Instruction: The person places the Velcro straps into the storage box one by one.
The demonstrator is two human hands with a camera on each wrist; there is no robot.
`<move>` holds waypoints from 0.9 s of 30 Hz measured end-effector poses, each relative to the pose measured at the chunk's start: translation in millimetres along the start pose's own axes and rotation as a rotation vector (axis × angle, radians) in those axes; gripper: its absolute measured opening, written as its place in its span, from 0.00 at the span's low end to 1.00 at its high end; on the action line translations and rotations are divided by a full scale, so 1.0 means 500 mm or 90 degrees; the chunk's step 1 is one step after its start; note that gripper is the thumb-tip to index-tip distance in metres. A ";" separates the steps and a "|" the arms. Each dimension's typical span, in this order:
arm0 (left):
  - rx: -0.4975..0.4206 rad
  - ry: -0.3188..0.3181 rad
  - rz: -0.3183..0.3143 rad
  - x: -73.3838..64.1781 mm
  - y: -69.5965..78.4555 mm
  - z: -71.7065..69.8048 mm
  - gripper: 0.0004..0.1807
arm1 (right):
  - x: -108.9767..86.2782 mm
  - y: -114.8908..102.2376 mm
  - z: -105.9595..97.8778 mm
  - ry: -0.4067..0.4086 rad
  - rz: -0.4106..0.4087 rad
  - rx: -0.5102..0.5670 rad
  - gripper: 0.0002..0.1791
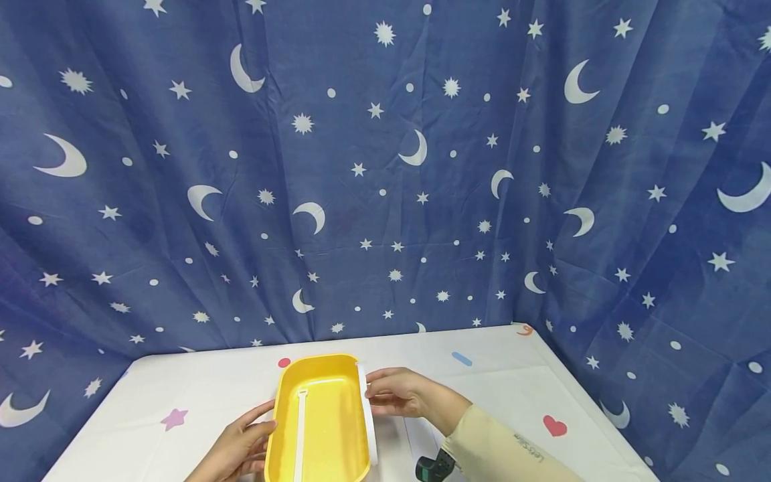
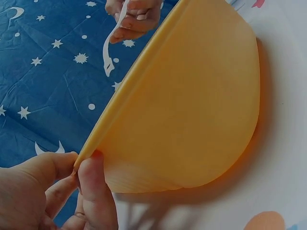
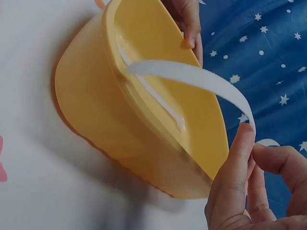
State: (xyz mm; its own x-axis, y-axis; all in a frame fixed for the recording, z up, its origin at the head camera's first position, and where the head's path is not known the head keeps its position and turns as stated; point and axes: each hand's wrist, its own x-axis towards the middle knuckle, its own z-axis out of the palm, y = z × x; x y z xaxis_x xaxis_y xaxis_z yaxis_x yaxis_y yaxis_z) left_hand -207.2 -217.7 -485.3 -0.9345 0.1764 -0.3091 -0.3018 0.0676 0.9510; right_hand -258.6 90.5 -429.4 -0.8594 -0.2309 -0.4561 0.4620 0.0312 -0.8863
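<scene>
At the left of the white-covered counter, a printed purple star lies flat and should hinder nothing. The left hand has its thumb and fingers nipped over the left rim of a yellow plastic tub, which sits mid-counter, its near end cut off by the head view; whether its base bears fully on the cloth I cannot tell. The tub looks light, thin-walled and fairly stiff, probably smooth enough to slide, so the turned rim seems the surest hold. Inside lies one white strap, lengthwise and loose-looking. Along the right rim a second white strap bows upward, pinched between the thumb and fingers of the right hand; it appears thin and springy, best gripped close to an end, and whether it is fastened at the rim is unclear. Right of the tub, the cream sleeve and a dark device by its cuff crowd the near side. A printed red heart lies farther right, well apart.
</scene>
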 end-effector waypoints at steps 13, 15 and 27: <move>-0.009 -0.029 0.010 -0.001 0.000 -0.001 0.42 | 0.009 0.009 0.034 -0.018 -0.009 0.002 0.17; -0.009 -0.027 0.009 -0.001 0.000 -0.001 0.42 | 0.010 0.009 0.039 -0.016 -0.006 -0.001 0.17; 0.000 -0.004 0.001 -0.002 0.001 0.000 0.42 | 0.013 0.002 0.058 -0.017 -0.001 -0.001 0.15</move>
State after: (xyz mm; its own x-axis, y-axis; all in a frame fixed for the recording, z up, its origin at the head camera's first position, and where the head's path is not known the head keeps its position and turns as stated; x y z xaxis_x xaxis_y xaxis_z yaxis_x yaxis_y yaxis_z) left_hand -206.4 -217.9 -484.8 -0.9336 0.1830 -0.3080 -0.3007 0.0671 0.9514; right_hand -257.6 60.8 -431.0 -0.8541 -0.2563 -0.4526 0.4603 0.0327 -0.8871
